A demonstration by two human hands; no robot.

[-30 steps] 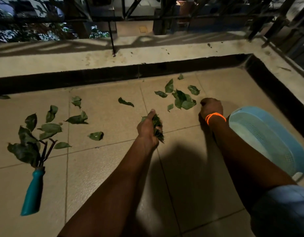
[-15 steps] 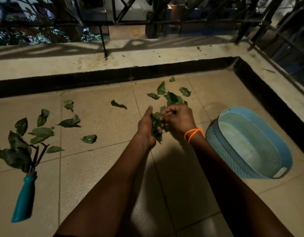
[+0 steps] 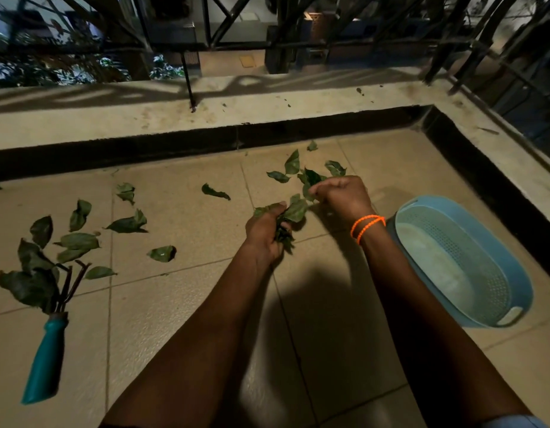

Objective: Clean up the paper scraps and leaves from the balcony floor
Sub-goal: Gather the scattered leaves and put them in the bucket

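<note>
Green leaves lie scattered over the tan balcony tiles. My left hand (image 3: 264, 233) grips a bunch of leaves (image 3: 295, 210) just above the floor at centre. Just right of it and further away, my right hand (image 3: 344, 196), with an orange bracelet on the wrist, has its fingers curled, pinching a leaf (image 3: 307, 193) at the edge of a small leaf pile (image 3: 292, 163). More loose leaves (image 3: 128, 223) are spread over the tiles to the left. A light blue perforated basket (image 3: 514, 273) stands on the floor to the right of my right arm.
A hand rake with a teal handle (image 3: 46, 362) lies at the left with leaves caught in its prongs. A raised concrete ledge (image 3: 267, 106) with a black base and metal railing bounds the floor at the back and right.
My right hand met the left hand at the bunch, then moved away to the leaf pile behind it. The left hand still holds its bunch. The view shifted slightly.
</note>
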